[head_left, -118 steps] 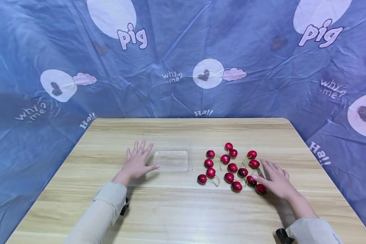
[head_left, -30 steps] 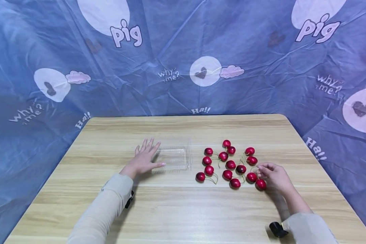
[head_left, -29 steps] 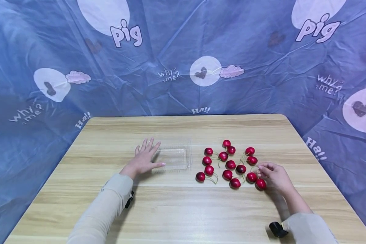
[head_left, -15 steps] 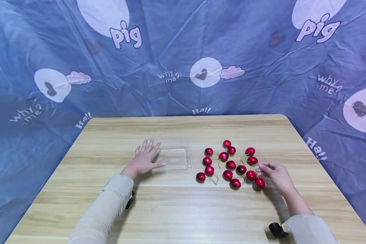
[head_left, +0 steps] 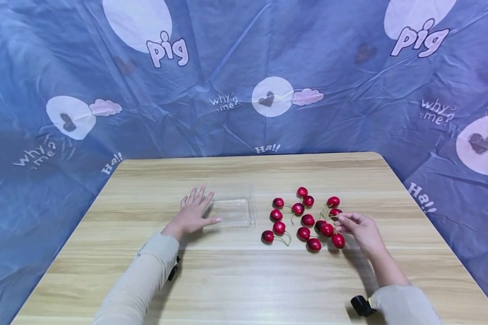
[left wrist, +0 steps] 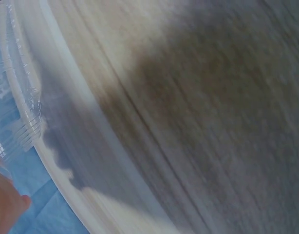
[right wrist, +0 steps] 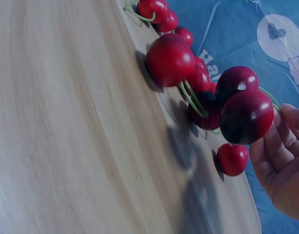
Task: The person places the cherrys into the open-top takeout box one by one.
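My right hand (head_left: 362, 231) pinches the green stem of a pair of red cherries (head_left: 338, 241) between thumb and fingertips. In the right wrist view the pair of cherries (right wrist: 247, 117) hangs off the tabletop, one overlapping the other. My left hand (head_left: 190, 215) has its fingers spread at the left side of a clear plastic box (head_left: 252, 212), which appears to hold nothing. Only a fingertip of the left hand (left wrist: 7, 204) and the ridged edge of the plastic box (left wrist: 27, 122) show in the left wrist view.
Several other cherries (head_left: 303, 233), many with joined green stems, lie scattered right of the box. They stand on a light wooden table (head_left: 236, 271). A blue printed cloth (head_left: 227, 58) hangs behind the table's far edge.
My right hand has closed from relaxed fingers to a pinch on the stem, then raised the cherry pair and moved it left. The left hand stays at the box, slightly further over it than at first.
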### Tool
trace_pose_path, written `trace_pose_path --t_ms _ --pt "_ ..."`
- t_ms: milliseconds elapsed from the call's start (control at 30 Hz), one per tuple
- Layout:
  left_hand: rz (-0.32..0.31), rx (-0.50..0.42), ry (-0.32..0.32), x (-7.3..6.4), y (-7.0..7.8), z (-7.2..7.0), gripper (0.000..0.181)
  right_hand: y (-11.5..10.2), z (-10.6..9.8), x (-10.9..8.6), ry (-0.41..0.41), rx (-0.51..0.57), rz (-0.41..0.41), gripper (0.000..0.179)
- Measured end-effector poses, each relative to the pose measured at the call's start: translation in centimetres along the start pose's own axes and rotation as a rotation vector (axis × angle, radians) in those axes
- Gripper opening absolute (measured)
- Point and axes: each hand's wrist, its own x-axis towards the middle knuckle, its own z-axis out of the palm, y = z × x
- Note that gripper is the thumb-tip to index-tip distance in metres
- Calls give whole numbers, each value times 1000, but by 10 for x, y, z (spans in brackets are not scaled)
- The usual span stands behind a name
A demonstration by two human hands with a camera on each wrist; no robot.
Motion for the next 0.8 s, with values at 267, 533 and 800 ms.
trace_pose_path --t_ms 267,533,800 --pt "0 24 -2 1 -2 3 90 6 13 3 24 11 1 8" --pt "-1 33 2 2 -3 5 90 4 26 5 17 68 12 17" --pt "-4 1 -5 1 -2 3 91 4 44 7 11 78 22 16"
